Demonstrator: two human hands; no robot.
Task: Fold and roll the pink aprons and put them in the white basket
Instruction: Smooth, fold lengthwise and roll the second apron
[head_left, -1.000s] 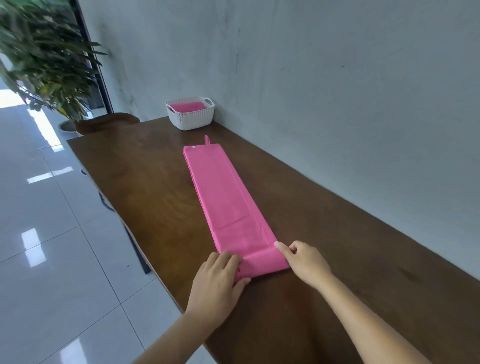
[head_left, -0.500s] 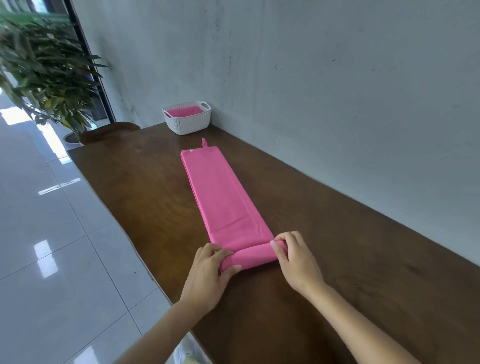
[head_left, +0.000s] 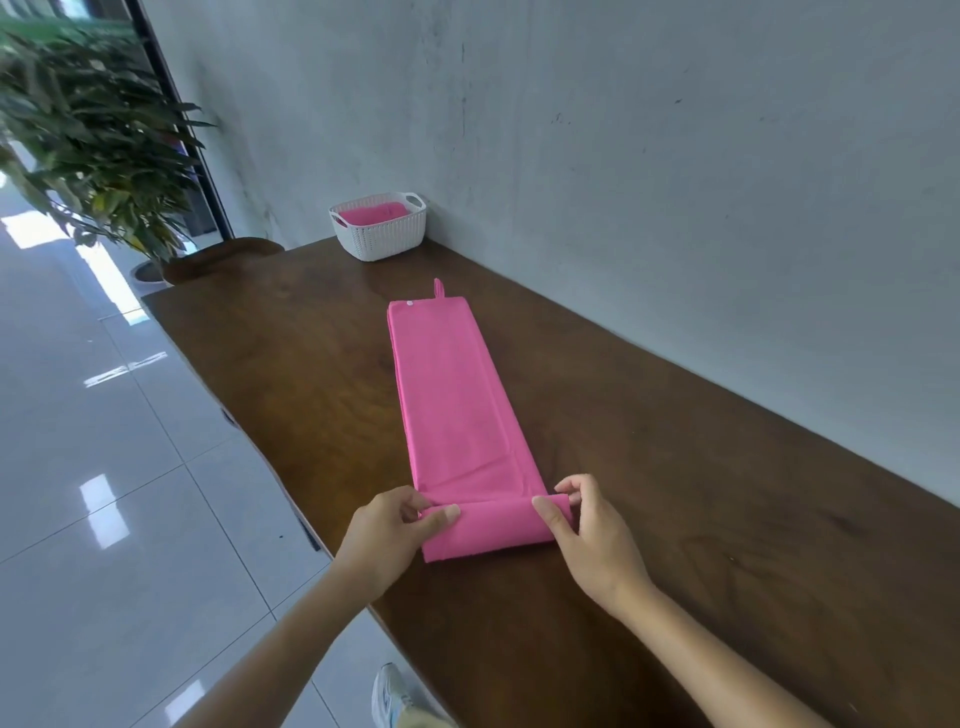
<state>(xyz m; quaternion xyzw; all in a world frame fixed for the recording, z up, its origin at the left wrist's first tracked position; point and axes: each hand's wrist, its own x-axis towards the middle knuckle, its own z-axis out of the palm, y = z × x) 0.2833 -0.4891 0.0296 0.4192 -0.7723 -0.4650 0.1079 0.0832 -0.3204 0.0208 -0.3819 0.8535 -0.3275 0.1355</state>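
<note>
The pink apron is lying folded into a long narrow strip on the bench, its loop end pointing toward the white basket and its near end turning over into a small roll. The left hand is pinching the roll's left end, thumb on top. The right hand is doing likewise at the right end, so each grip is closing on cloth. The basket is standing well apart by the wall, holding pink cloth. As I judge it, uneven pushing could be skewing the roll into a cone, and loose turns could be letting layers slide apart.
</note>
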